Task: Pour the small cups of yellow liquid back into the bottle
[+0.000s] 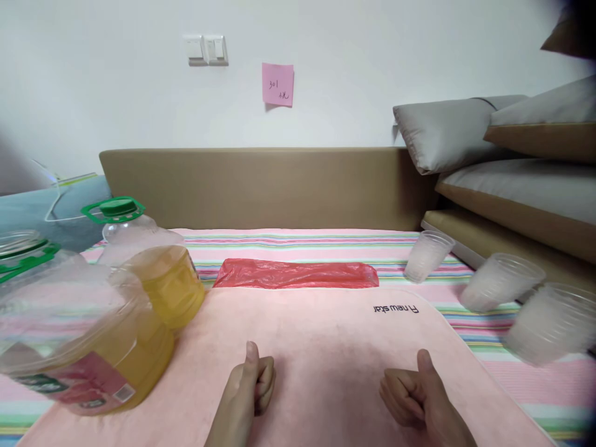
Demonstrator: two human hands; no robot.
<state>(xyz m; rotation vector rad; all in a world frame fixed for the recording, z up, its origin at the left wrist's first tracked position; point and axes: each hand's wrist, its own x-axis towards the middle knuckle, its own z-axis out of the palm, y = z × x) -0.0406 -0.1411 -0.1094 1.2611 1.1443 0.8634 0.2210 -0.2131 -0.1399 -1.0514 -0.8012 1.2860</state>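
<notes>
My left hand [257, 382] is held over a pink mat [326, 335], its fingers curled into a fist and its thumb pointing up. Opposite it, my right hand [412, 394] makes the same shape, also with nothing visible inside. A wide gap of mat lies between them. To the left stand two big clear jugs partly filled with yellow liquid. The nearer jug [135, 366] has a green handle ring and a pink label; the farther jug [172, 292] wears a green cap. Beyond the mat's far edge lies a flat red plastic bag [298, 274].
Three groups of clear plastic cups line the right side: a far one [427, 257], a middle one [503, 282] and a near one [552, 326]. Cushions [526, 192] are piled behind them. A brown headboard [261, 189] closes off the back of the striped cloth [395, 242].
</notes>
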